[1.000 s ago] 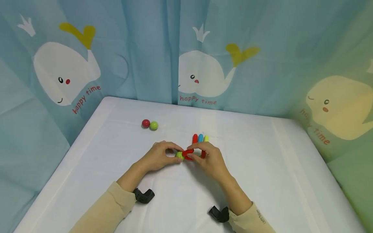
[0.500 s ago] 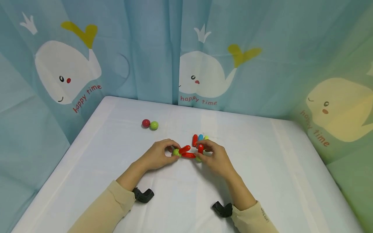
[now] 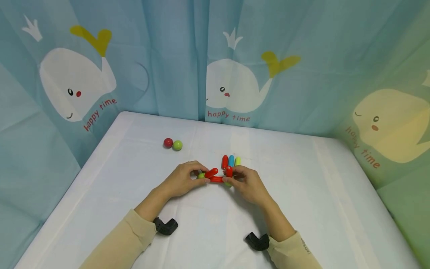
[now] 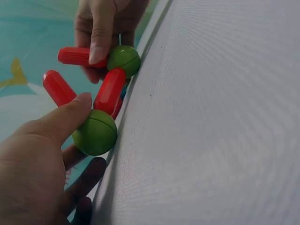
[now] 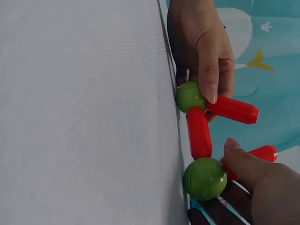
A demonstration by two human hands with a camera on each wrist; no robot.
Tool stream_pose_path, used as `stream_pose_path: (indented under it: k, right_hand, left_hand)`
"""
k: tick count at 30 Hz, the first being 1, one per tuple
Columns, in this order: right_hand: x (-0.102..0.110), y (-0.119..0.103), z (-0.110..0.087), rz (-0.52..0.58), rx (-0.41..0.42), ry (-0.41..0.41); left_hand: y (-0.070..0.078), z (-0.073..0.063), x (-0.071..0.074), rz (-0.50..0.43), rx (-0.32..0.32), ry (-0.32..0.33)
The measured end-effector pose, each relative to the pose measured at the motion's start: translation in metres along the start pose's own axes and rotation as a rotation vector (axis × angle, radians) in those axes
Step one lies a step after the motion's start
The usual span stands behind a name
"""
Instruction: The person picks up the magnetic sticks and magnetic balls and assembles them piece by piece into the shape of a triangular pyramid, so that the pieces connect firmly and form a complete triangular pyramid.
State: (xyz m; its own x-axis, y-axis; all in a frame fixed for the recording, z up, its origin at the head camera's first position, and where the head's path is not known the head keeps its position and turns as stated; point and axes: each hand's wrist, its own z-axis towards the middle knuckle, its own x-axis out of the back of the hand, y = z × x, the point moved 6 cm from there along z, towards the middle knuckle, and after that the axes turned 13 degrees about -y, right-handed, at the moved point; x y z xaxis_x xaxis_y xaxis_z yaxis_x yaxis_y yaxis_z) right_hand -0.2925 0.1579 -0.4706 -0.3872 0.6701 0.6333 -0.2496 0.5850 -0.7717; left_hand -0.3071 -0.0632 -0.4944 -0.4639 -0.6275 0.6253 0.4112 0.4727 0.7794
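Note:
Two green balls are joined by a red rod (image 5: 199,133) lying low over the white tabletop, and each ball bears another red rod sticking up. My left hand (image 3: 183,180) pinches the left green ball (image 4: 95,135) beside its raised red rod (image 4: 57,86). On the other end, my right hand (image 3: 249,184) grips the right raised red rod (image 3: 229,171) between thumb and fingers, close above the right green ball (image 5: 205,180). In the head view, fingers partly hide both balls.
Just behind the right hand lie a loose red rod (image 3: 224,162), a blue rod (image 3: 231,161) and a yellow-green rod (image 3: 237,161). Farther back at left, a red ball (image 3: 168,142) touches a loose green ball (image 3: 177,145). A whale-print curtain (image 3: 174,63) surrounds the table.
My right hand has left the raised rod at the left ball and moved right to the other raised rod. The left hand, still on its ball, has shifted slightly left.

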Motion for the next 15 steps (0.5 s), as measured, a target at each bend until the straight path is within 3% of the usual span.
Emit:
stream_pose_path:
  k: [15]
  right_hand:
    - [-0.0056,0.0014,0.001,-0.007,0.008,-0.03]
  left_hand:
    - [-0.0047,-0.0021,0.0004,-0.069,0.062,-0.001]
